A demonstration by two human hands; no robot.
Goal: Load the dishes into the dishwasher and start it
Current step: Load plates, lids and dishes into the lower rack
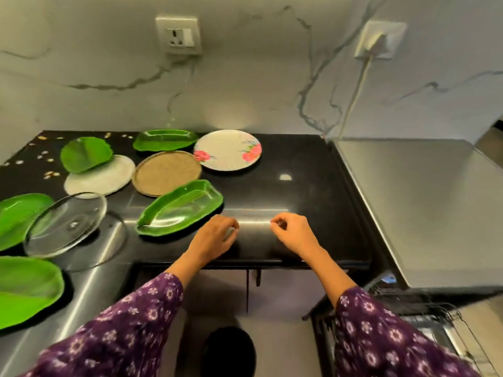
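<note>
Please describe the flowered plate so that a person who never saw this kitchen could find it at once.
Look at the black countertop below the marbled wall. At the far right of the group of dishes, close to the wall, lies the flowered plate, next to a round brown plate and a green leaf-shaped tray. It alone is pale with pink flowers on its rim.

A grey-veined marble wall (245,91) is rising behind the glossy black surface (299,191), which is catching glare, while a white cord (356,91) is hanging from a wall outlet (379,39).
</note>
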